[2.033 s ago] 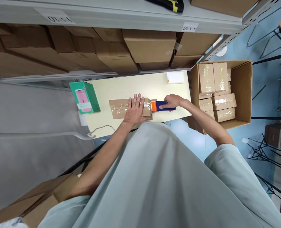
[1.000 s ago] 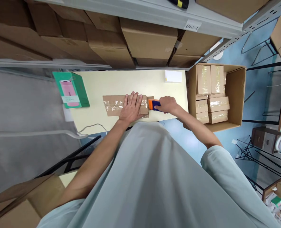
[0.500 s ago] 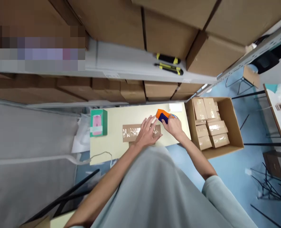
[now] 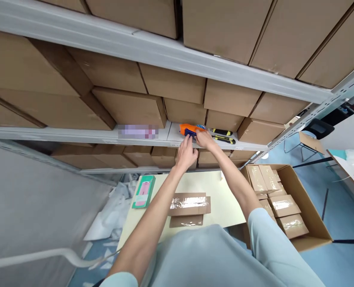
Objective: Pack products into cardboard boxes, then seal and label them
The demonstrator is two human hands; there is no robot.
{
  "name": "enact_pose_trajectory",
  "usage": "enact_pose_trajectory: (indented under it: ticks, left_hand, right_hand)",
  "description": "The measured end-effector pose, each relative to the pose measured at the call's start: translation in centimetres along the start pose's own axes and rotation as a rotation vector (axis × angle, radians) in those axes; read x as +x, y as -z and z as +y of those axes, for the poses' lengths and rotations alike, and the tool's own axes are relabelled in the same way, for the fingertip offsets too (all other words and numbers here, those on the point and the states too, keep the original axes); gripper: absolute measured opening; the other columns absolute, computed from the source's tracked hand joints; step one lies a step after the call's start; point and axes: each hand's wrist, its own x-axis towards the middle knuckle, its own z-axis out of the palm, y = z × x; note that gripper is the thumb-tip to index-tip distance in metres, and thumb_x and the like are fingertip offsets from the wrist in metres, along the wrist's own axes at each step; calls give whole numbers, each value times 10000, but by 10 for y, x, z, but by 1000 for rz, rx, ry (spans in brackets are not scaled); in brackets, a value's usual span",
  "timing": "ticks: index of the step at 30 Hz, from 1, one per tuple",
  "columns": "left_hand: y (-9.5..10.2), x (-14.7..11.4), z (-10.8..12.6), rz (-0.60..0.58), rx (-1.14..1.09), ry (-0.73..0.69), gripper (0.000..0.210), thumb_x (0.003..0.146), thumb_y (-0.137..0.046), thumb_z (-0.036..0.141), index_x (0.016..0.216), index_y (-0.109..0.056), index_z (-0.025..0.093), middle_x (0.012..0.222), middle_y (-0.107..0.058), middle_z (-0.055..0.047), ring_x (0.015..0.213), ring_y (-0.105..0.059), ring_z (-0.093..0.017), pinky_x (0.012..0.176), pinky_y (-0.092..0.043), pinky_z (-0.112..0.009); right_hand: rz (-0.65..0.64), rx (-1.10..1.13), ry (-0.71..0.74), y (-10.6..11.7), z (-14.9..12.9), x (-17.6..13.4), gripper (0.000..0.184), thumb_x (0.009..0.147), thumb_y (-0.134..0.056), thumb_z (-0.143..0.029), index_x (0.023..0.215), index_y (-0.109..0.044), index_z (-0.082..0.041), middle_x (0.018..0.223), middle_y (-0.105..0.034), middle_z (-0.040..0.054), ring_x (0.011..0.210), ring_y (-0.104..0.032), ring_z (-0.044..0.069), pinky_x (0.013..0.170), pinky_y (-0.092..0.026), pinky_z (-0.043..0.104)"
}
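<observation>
Orange-and-blue tool (image 4: 184,128) (tape dispenser, I'd guess) is on or just over the shelf (image 4: 165,134); can't tell if its full weight is down. My R hand (image 4: 204,139) is closed round its back end; my L hand (image 4: 185,156), at the shelf's front edge, has fingers slightly parted w/ nothing in it, tips by the tool's front; touching or not, can't tell. Progress, my read: small box (image 4: 190,204), below the shelf on the table (image 4: 217,185), is done along one face, shiny tape down its length, but flaps stick out at its R end & nearest me, so folding probably isn't finished. Big carton (image 4: 311,217), below & R of the shelf, holds several small boxes w/ tape on. Two knives (image 4: 223,139), black/yellow, lie on the shelf just R of the tool. Labels: white tags (image 4: 176,145) on the shelf edge, writing too small to read; green box (image 4: 148,190), below & L of the shelf, shows a pink pic + pale strip, no brand legible.
</observation>
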Motion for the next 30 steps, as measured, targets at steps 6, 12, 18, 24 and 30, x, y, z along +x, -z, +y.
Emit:
enact_pose_trajectory:
  ticks: [6, 12, 18, 24, 30]
  left_hand:
    - [1, -35, -22, -53, -9, -13, 670, 941, -517, 193, 1603, -548, 97, 1676, -576, -218, 1578, -525, -374, 1328, -428, -574]
    - [2, -131, -75, -63, -34, 149, 643, 1013, -504, 383, 1566, -563, 59, 1625, -609, -266, 1573, -531, -414, 1349, -392, -607]
    - [8, -274, -127, -183, -2, 589, 751, 997, -536, 513, 1583, -543, 43, 1619, -604, -299, 1562, -549, -439, 1342, -395, -625]
    - [-9, -327, -106, -309, -35, 743, 841, 1021, -546, 611, 1663, -473, 74, 1702, -537, -264, 1593, -524, -411, 1350, -399, -573]
    - [-47, -302, -90, -278, -47, 759, 924, 975, -634, 677, 1653, -454, 76, 1682, -541, -291, 1564, -541, -458, 1303, -449, -596]
  right_hand:
    - [-62, -55, -32, -5, 3, 31, 351, 1045, -565, -165, 1342, -731, -75, 1390, -777, 240, 1363, -700, 354, 1237, -477, 486]
    - [375, 117, -7, -45, 23, -18, 519, 1100, -494, -221, 1592, -555, -70, 1591, -616, 265, 1530, -532, 371, 1361, -317, 613]
    - [378, 464, -189, -171, 35, -196, 630, 1195, -269, -475, 1715, -442, -165, 1681, -565, 200, 1604, -495, 322, 1360, -376, 586]
    - [97, 759, -488, -260, -7, -326, 801, 1166, -223, -634, 1761, -376, -119, 1757, -496, 190, 1675, -428, 314, 1399, -344, 549]
    - [-120, 798, -558, -280, -39, -315, 741, 1180, -199, -517, 1817, -206, -138, 1812, -414, 163, 1703, -382, 307, 1357, -405, 523]
